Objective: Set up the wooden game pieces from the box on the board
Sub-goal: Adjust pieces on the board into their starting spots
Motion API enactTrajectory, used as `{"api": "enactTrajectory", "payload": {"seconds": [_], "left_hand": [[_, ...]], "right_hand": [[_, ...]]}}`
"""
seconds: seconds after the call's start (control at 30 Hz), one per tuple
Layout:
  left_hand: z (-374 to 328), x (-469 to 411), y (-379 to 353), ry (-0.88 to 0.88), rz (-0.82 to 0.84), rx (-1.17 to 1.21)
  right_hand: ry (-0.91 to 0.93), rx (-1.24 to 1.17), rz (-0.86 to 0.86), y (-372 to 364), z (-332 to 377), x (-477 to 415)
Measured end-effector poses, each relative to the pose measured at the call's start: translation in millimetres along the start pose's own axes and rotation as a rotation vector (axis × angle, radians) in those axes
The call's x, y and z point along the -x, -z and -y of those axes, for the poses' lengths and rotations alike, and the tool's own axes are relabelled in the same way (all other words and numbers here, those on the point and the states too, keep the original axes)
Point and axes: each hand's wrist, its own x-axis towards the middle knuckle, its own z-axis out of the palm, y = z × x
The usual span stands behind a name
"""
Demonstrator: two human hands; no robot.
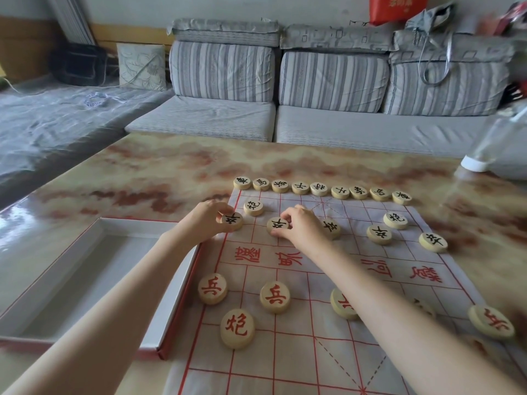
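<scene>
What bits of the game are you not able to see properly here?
All in the head view:
Middle red piece: mark half covered by the right forearm.
Middle black piece: partly behind the right hand.
Board: nearest rows cut off by the bottom edge.
Far-right red piece: too blurred to read.
Bottle: blurred, at the right edge.

A home living room: a marble-patterned coffee table (142, 172) stands before a grey sofa (342, 121) with striped cushions (222, 71), folded bedding (225, 31) stacked on top.
</scene>
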Motion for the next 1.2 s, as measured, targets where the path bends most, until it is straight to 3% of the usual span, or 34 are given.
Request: {"api": "enactTrajectory", "payload": {"seconds": [0.27, 0.43, 0.57, 0.7, 0.83, 1.2], "left_hand": [[4, -3, 0, -0.009, 0.001, -0.05], [-14, 1, 1, -0.048, -0.102, -0.048], [-66, 3, -18, -0.154, -0.122, -0.037], [-115, -1, -57, -0.208, -0.032, -0.022], [-145, -9, -89, -0.143, 0.015, -0.008], [-163, -29, -117, 0.054, -0.1, -0.016]], "right_hand": [[0.043, 0.045, 0.001, 2, 0, 3], [0.061, 0.013, -0.035, 44, -28, 13], [-0.054, 0.006, -0.031, 89, -83, 27], [-0.199, -0.073, -0.029, 113, -127, 43], [-0.232, -0.093, -0.023, 113, -142, 49], [-0.193, 0.009, -0.032, 96, -149, 42]]}}
